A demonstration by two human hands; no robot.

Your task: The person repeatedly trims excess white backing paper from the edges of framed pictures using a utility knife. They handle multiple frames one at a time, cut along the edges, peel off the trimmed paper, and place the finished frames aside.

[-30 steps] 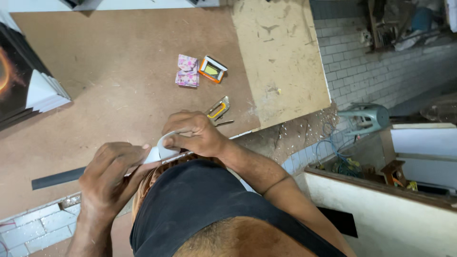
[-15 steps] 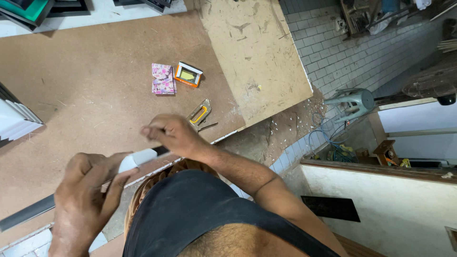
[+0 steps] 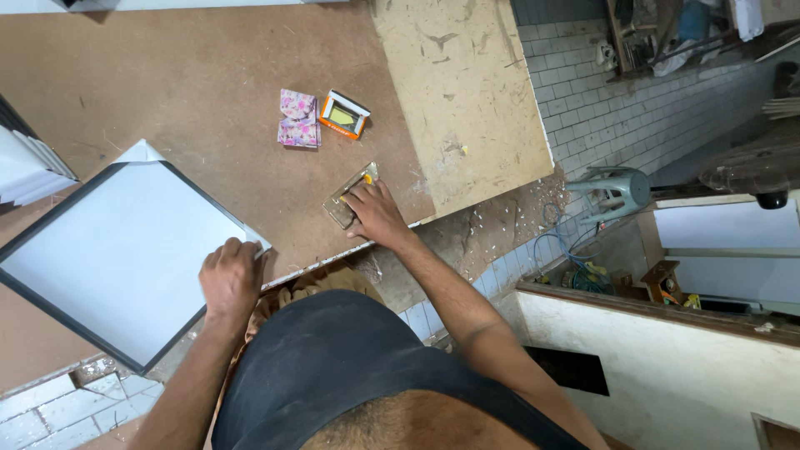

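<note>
Left hand (image 3: 231, 279): curled over the near corner of the dark-edged white panel (image 3: 117, 250), fingers pressed together, at 8 o'clock on the brown table (image 3: 192, 92). Right hand (image 3: 377, 215): laid flat on the small metal tool (image 3: 350, 195), fingers close together, at table centre near the front edge. Pink patterned packet (image 3: 297, 119) and orange box (image 3: 343, 114): side by side at 12 o'clock from the tool.

Small orange box w/ green-yellow face (image 3: 342, 114) mid-table; pink patterned packet (image 3: 297, 118) touching its left side.
</note>
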